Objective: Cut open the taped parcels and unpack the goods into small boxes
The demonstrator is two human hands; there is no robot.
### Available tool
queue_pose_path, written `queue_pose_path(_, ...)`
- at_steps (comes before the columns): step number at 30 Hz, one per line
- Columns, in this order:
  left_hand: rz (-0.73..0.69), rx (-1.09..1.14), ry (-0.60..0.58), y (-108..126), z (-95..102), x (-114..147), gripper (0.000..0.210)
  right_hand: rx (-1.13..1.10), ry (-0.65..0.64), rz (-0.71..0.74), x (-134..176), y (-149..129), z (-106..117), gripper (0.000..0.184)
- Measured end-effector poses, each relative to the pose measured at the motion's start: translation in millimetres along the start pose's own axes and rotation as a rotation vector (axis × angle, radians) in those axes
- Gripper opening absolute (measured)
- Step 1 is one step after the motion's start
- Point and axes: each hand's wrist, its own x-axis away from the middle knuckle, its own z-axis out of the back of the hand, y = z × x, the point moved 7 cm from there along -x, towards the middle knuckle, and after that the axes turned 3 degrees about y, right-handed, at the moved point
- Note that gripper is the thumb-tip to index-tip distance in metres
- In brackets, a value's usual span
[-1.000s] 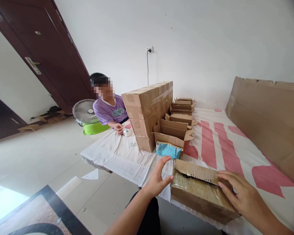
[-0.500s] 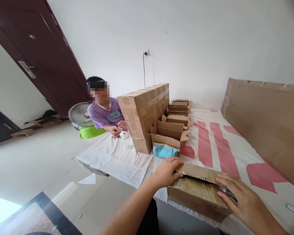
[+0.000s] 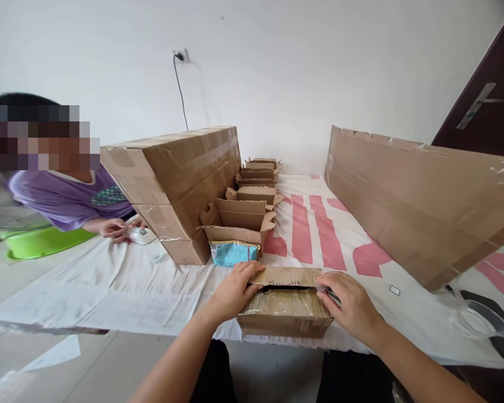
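Note:
A small taped cardboard box [image 3: 285, 319] rests at the near edge of the table, with a dark gap along the seam between its top flaps. My left hand [image 3: 235, 288] is closed on the box's left end, thumb at the gap. At the right end, my right hand [image 3: 353, 302] has its fingers curled around a slim, shiny metallic object [image 3: 332, 295], mostly hidden by the fingers. Its fingertips touch the flap. Just beyond my left hand lies a blue printed packet [image 3: 234, 253], against an open cardboard box [image 3: 239, 232].
Several open boxes [image 3: 258, 174] line up behind, beside a stacked wall of taped boxes [image 3: 185, 173]. A large cardboard panel [image 3: 403, 196] stands at right, near a clear plastic bowl [image 3: 481, 320]. At left, a person in purple [image 3: 73, 196] handles a small white item [image 3: 143, 236].
The view has swung right and nearer the table, bringing the bowl and a second door into sight. Both hands stay on the box, which shows little change.

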Motion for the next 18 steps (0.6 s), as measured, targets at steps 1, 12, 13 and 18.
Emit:
queue_pose_path(1,-0.001,-0.002,0.003,-0.3,0.0,0.3,0.032,-0.007,0.003,0.004,-0.4,-0.9,-0.2,0.016)
queue_pose_path(12,-0.021,-0.017,0.009,5.9,2.9,1.7,0.03,-0.141,0.046,-0.162,-4.6,12.2,-5.0,0.013)
queue_pose_path(13,-0.019,-0.016,0.003,5.6,2.5,1.7,0.03,-0.15,0.044,-0.181,-4.3,13.9,-5.4,0.013)
queue_pose_path(18,-0.024,-0.016,-0.01,2.8,0.5,1.5,0.03,-0.175,0.064,-0.247,-0.7,21.2,-6.0,0.012)
